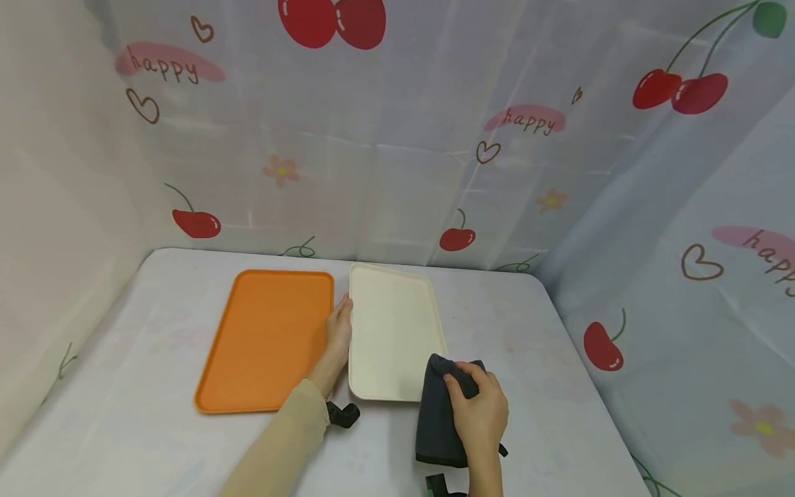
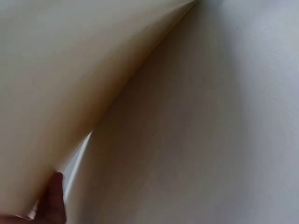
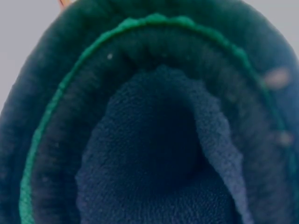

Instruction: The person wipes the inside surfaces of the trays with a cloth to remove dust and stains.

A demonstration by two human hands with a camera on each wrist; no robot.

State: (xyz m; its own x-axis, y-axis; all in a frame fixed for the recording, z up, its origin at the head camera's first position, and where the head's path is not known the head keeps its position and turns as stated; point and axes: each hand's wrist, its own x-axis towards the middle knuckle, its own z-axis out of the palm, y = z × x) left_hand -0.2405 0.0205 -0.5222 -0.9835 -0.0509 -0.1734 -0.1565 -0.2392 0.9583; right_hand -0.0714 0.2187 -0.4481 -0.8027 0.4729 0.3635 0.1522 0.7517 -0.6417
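A cream rectangular tray [image 1: 394, 331] stands raised at an angle over the white table in the head view. My left hand [image 1: 338, 331] grips its left long edge, and in the left wrist view a fingertip [image 2: 55, 196] shows at the rim of the tray [image 2: 51, 93]. My right hand [image 1: 481, 407] pinches the top of a folded dark grey cloth [image 1: 437, 428], which overlaps the tray's near right corner. Close up in the right wrist view, the cloth [image 3: 140, 126] curves in thick fuzzy layers with a green edge.
An orange tray [image 1: 267, 338] lies flat on the white table [image 1: 528, 345], just left of my left hand. Behind the table hangs a white curtain [image 1: 385, 186] printed with cherries, and it continues along the right side. A pale wall [image 1: 56, 207] borders the left.
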